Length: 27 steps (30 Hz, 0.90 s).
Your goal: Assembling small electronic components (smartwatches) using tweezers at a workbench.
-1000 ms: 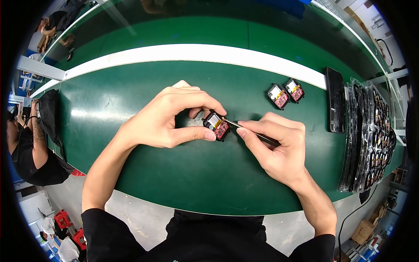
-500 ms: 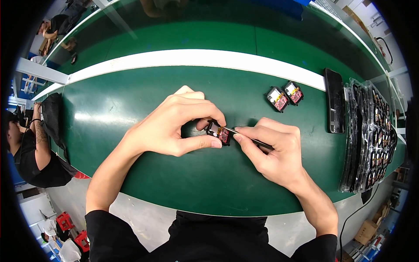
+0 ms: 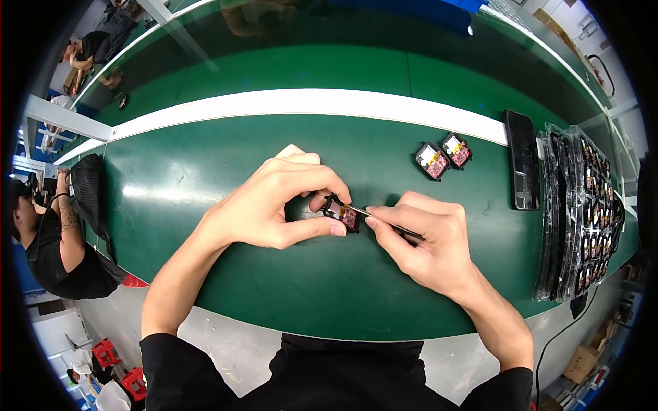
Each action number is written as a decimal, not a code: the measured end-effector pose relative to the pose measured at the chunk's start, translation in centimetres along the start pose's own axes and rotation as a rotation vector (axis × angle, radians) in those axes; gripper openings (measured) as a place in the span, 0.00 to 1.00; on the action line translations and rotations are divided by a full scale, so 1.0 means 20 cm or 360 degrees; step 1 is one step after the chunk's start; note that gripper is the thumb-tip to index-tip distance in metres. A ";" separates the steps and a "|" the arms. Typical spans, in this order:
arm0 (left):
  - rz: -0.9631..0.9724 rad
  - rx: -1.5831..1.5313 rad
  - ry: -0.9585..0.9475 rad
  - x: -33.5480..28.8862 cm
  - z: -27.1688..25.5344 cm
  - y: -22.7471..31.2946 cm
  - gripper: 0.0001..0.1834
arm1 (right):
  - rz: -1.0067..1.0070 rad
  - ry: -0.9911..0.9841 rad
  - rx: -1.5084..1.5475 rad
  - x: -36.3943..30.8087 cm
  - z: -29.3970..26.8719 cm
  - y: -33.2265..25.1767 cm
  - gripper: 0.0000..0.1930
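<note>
My left hand (image 3: 274,202) pinches the edges of a small black device housing (image 3: 350,226) between thumb and fingers, just above the green table. A red circuit board and a silvery part show inside it. My right hand (image 3: 428,236) is closed around slim dark tweezers (image 3: 409,233) with a shiny metal end. Their tip reaches the upper edge of the housing, near my left index finger; the exact contact point is too small to make out. Two similar open housings, a nearer one (image 3: 432,162) and a farther one (image 3: 456,151), lie beyond my right hand.
At the right stand stacked clear plastic trays (image 3: 582,219) filled with small devices, beside a black flat phone-like slab (image 3: 522,161). A white rail (image 3: 301,101) runs along the table's far side. Leftward, a person in black (image 3: 62,240) sits near a dark bag (image 3: 89,192).
The whole view has shifted slightly. The housing has tilted a little in my left hand, while the tweezers remain at its upper edge.
</note>
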<state>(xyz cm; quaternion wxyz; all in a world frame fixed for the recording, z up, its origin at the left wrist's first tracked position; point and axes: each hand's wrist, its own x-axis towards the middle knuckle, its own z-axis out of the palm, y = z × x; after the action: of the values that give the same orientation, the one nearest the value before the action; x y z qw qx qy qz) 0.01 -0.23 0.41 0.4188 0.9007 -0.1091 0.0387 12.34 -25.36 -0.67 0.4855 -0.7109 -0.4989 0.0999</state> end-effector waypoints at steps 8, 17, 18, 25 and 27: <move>0.0006 -0.0012 -0.0004 0.00 -0.01 0.00 0.19 | 0.0035 0.0071 0.0045 0.00 0.01 -0.01 0.08; 0.0007 0.0026 -0.0023 0.00 0.01 0.01 0.21 | 0.0001 0.0021 0.0061 -0.03 0.00 0.01 0.07; 0.0009 0.0025 -0.0028 0.00 0.00 0.01 0.21 | 0.0017 0.0028 0.0058 -0.03 0.01 0.01 0.08; 0.0007 0.0017 -0.0030 0.01 -0.02 -0.01 0.21 | 0.0058 0.0059 0.0016 0.00 0.01 0.00 0.08; -0.0004 0.0025 -0.0026 0.01 -0.03 -0.01 0.21 | -0.0038 0.0098 0.0034 0.01 0.02 0.02 0.08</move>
<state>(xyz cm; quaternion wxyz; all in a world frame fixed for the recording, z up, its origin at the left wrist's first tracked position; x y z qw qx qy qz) 0.34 0.32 0.75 0.4107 0.9044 -0.1112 0.0316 12.36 -24.98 -1.09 0.5094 -0.7024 -0.4911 0.0775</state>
